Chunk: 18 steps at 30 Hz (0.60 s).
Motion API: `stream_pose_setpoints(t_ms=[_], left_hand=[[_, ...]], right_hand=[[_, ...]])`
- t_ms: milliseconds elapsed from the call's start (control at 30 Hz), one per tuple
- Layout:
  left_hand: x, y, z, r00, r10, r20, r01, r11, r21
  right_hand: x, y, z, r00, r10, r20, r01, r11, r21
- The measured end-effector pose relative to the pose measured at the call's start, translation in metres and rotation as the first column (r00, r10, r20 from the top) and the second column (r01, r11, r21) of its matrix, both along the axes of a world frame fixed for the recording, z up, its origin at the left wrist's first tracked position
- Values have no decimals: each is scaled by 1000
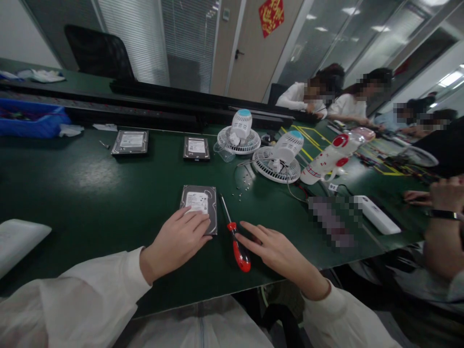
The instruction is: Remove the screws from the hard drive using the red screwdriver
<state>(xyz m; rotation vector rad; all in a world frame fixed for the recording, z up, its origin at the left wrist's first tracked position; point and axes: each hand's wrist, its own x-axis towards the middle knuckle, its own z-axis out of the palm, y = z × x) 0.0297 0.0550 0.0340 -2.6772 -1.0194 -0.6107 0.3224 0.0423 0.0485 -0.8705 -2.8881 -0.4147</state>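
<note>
A hard drive with a white label lies flat on the green table in front of me. My left hand rests on its near part, fingers stretched over the lower label and thumb by the near right corner. Just right of the drive is a screwdriver with a red and black handle, its shaft pointing away from me. Beside that handle, my right hand is open with fingers extended; the fingertips are at the handle, and I cannot tell whether they touch it. Several small screws are scattered beyond the screwdriver tip.
Two more hard drives, one at left and one at centre, lie farther back. White fans, a red-and-white bottle and a power strip stand to the right. A blue bin is far left. Other people sit at right.
</note>
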Motion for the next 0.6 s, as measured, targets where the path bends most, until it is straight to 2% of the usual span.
stream_pose_setpoints(t_ms=[133,167,233,300,367,467,600], left_hand=[[2,-11,6,1000,-13,-21,15,996,86],[2,-15,8,998,-64,-17,66,991,117],[4,-23,9,970,-241,-13,240,958,157],[7,-30,8,910,-414,-31,414,900,140],[10,-35,6,854,-517,-55,520,850,88],[14,-39,1,814,-576,-75,579,814,37],[16,-39,-5,829,-556,-62,558,830,17]], right_hand=[[-6,0,4,994,81,66,-81,997,-8],[-8,0,6,992,99,78,-99,995,-6],[-13,1,8,985,138,103,-138,990,-2],[-17,3,9,979,165,123,-167,986,7],[-21,4,10,974,183,132,-188,982,28],[-22,6,14,970,214,117,-223,972,68],[-17,7,21,971,239,10,-239,965,105]])
